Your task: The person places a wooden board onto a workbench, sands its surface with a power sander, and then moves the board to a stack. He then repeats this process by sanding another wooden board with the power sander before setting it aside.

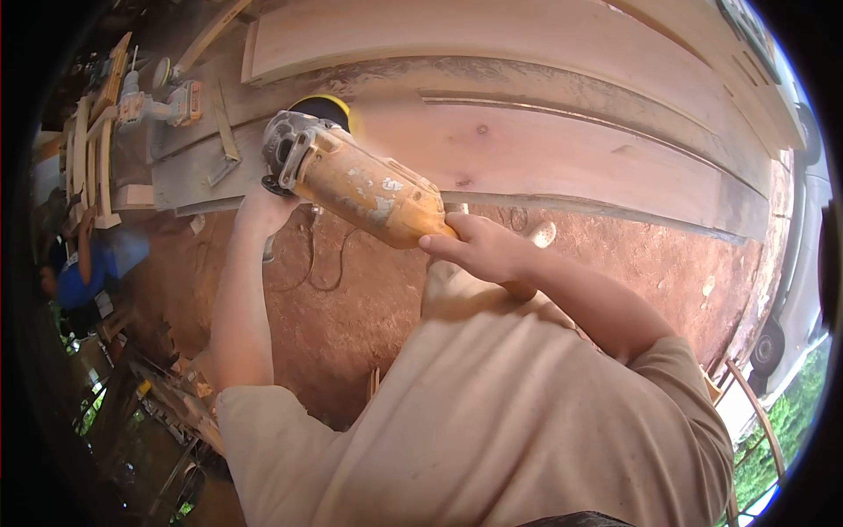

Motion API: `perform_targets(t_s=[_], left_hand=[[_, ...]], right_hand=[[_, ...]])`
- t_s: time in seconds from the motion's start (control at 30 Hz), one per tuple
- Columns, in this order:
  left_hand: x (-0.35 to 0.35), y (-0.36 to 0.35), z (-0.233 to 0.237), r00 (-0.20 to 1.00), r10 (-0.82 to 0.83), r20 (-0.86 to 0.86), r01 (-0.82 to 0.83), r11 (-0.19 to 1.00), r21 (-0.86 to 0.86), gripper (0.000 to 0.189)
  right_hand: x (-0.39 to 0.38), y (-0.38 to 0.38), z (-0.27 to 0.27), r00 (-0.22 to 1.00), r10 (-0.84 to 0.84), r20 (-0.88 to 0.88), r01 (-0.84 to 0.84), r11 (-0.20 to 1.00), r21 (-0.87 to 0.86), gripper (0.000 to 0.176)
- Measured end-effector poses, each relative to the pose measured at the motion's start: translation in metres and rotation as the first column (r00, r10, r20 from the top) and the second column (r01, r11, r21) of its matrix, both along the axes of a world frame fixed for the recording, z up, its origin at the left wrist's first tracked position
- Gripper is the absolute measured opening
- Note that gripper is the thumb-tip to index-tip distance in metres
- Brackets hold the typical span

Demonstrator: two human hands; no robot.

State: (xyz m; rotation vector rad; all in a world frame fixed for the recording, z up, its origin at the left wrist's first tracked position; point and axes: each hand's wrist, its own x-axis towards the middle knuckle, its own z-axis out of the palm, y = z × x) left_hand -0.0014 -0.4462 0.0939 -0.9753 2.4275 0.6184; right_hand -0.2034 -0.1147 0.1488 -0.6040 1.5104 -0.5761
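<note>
I see the right hand (479,248) gripping the rear of the power sander (364,186), left hand (266,211) seemingly closed by its head, pad (327,106) over the near plank (536,145), where tilting could gouge it or a kick reach the drill (162,109).

The sander casing (356,184) is scuffed plastic, the plank (562,154) matt wood.

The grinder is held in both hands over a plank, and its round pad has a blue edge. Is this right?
Not the colour: in the head view, the pad has a yellow edge. The grinder is indeed in the left hand and right hand, over a plank.
</note>
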Motion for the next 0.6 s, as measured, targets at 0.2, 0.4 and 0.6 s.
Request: perform_targets(t_s=[0.2,0.4,0.6], left_hand=[[-0.084,0.087,0.030,0.993,0.048,0.105,-0.054,0.997,0.054,0.036],[-0.148,0.157,0.034,0.989,-0.051,0.137,0.044,0.998,0.054,0.035],[-0.203,0.231,0.063,0.979,-0.102,0.176,0.088,0.992,0.089,0.037]], right_hand=[[-0.029,0.089,0.012,0.993,-0.122,-0.010,0.122,0.989,0.083,0.065],[-0.048,0.180,0.019,0.943,-0.320,0.092,0.307,0.942,0.134,0.056],[-0.056,0.255,0.024,0.896,-0.435,0.087,0.429,0.900,0.081,0.059]])
